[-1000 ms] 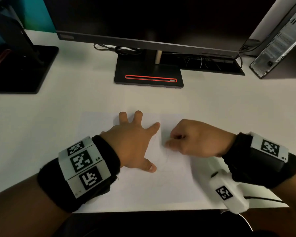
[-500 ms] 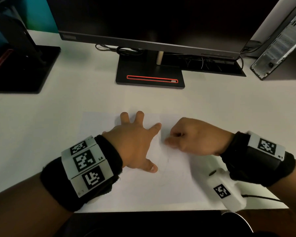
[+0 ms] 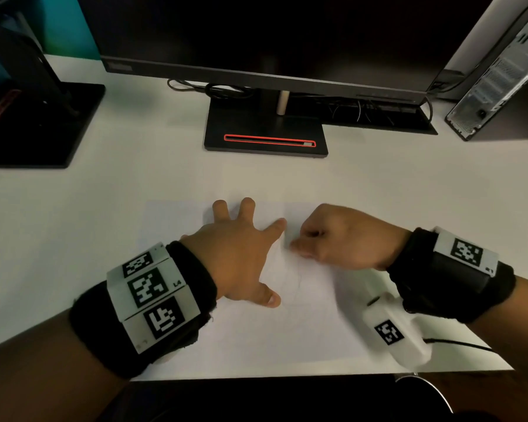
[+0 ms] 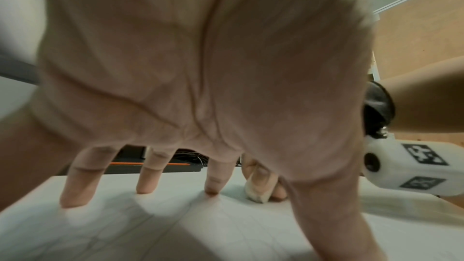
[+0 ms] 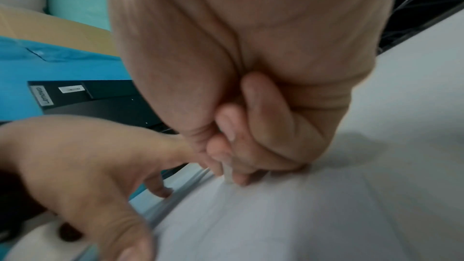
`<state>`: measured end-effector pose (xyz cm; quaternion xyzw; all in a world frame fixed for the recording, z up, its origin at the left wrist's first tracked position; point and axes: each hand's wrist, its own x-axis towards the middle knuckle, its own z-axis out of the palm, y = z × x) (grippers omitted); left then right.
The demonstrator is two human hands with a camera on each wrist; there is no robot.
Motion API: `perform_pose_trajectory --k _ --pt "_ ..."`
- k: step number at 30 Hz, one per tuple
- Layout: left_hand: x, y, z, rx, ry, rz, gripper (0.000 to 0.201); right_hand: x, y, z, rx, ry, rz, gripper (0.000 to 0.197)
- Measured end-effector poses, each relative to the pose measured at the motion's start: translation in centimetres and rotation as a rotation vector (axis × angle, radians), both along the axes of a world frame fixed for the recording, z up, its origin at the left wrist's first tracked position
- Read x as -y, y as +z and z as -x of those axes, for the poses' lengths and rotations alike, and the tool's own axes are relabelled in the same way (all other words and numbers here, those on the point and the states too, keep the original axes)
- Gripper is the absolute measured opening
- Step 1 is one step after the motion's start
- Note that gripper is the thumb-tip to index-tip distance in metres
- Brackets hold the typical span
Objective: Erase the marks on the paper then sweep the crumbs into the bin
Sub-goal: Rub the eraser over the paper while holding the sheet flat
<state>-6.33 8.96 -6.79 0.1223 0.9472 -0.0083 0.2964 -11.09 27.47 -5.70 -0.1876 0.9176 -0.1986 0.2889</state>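
A white sheet of paper lies flat on the white desk near its front edge, with faint pencil lines between my hands. My left hand lies spread on the paper, fingers straight, pressing it down. My right hand is curled just right of it and pinches a small white eraser, whose tip touches the paper beside the left index finger. In the right wrist view the eraser shows only as a pale sliver between thumb and fingers. No bin shows in any view.
A monitor on a black base stands behind the paper. Another black stand sits at the far left, a computer tower at the far right. Cables lie under the monitor. The desk's front edge is close below the paper.
The right hand has shifted slightly back and forth over the same spot on the paper. The left hand stays spread in place.
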Motion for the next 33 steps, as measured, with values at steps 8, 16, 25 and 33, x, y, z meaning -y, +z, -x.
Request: perform_pose_trajectory --k 8,16,25,33 --pt "0.0 0.0 0.0 0.011 0.005 -0.007 0.115 0.2 -0.1 0.1 0.018 -0.004 0.002 0.046" --pt "0.0 -0.2 -0.2 0.016 0.018 -0.011 0.115 0.4 -0.1 0.3 0.046 -0.03 0.014 0.047" --pt "0.1 -0.2 -0.3 0.02 0.03 -0.022 0.122 -0.2 0.0 0.9 0.11 -0.085 0.029 0.043" --pt "0.1 -0.1 -0.3 0.031 0.033 -0.006 0.122 -1.2 0.0 1.6 0.128 -0.167 0.048 0.043"
